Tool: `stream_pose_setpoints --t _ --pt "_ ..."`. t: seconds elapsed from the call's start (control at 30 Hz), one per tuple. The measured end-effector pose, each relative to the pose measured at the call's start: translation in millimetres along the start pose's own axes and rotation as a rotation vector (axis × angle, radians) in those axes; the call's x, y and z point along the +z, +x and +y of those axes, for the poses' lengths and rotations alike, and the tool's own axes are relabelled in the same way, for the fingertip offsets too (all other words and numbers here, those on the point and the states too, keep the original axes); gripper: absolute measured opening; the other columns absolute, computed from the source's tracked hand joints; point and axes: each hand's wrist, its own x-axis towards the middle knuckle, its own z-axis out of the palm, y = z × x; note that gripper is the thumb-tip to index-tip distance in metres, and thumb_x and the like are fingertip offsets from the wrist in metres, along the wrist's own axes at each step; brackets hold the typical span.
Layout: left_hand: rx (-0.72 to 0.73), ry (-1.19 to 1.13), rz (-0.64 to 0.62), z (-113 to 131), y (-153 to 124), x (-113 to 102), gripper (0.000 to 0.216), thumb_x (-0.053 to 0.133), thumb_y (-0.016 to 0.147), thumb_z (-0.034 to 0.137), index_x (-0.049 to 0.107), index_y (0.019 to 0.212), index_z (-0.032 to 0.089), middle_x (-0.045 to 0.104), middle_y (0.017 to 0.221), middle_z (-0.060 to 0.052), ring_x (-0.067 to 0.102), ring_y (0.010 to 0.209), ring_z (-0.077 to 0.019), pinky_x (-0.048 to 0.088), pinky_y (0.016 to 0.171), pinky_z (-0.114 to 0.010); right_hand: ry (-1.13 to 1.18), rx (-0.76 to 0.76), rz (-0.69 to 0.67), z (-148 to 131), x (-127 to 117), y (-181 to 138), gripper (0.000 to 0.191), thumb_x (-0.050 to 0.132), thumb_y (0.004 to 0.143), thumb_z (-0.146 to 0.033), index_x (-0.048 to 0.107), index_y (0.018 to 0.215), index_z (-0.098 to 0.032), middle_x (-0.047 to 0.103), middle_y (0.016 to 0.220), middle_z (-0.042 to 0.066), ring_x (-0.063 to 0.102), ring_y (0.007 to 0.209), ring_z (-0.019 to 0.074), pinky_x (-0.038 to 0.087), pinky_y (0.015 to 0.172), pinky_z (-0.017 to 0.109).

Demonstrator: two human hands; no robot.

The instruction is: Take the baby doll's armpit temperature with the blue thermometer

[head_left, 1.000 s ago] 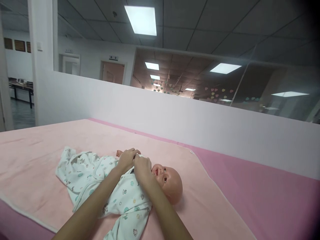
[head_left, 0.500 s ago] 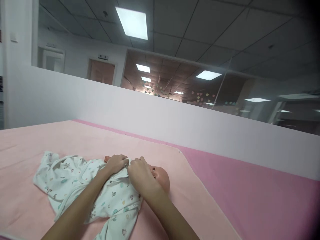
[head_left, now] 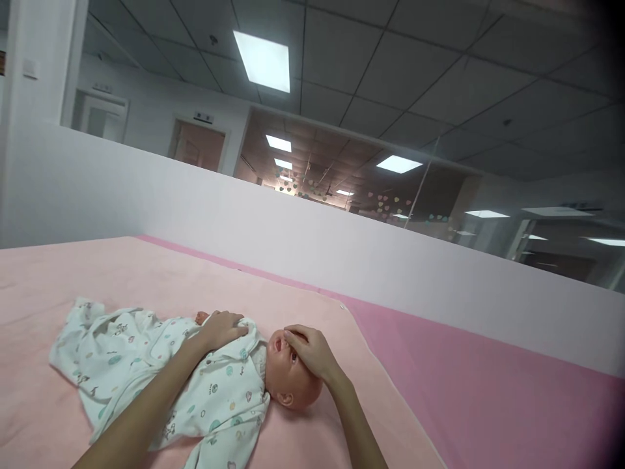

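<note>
A baby doll lies on its back on a light pink blanket, its bare head to the right. It wears a white patterned romper with loose sleeves and legs spread to the left. My left hand rests flat on the romper at the doll's far shoulder, next to a small doll hand. My right hand lies over the top of the doll's head, fingers extended toward its face.
The blanket covers part of a darker pink mattress. A white partition wall runs along the far side. Beyond it are glass office walls and ceiling lights.
My right hand left the romper's collar and moved onto the doll's head, which now faces upward. My left hand flattened on the shoulder. The view shifted slightly.
</note>
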Motion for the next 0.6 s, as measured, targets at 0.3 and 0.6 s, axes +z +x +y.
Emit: stream_pose_setpoints --t 0.3,0.6 --pt "-0.032 0.049 -0.015 -1.1 0.6 3.1 0.048 0.033 0.078 0.051 0.062 0.099 0.020 0.064 0.105 -0.011 0.056 0.098 -0.0294 0.035 0.083 -0.038 0.662 0.160 0.150 36.6 14.1 2.2 0.032 0.057 0.072 -0.042 0.068 0.085 -0.014 0.066 0.098 0.008 0.058 0.096 0.0232 0.042 0.086 0.033" --pt "-0.050 0.057 -0.011 -6.0 3.8 5.4 0.046 0.032 0.079 0.052 0.062 0.097 0.022 0.065 0.104 -0.008 0.056 0.097 -0.0281 0.035 0.080 -0.034 1.080 0.296 0.069 50.3 23.0 -4.6 0.038 0.052 0.074 -0.047 0.067 0.081 -0.013 0.069 0.087 0.008 0.062 0.086 0.0225 0.046 0.083 0.032"
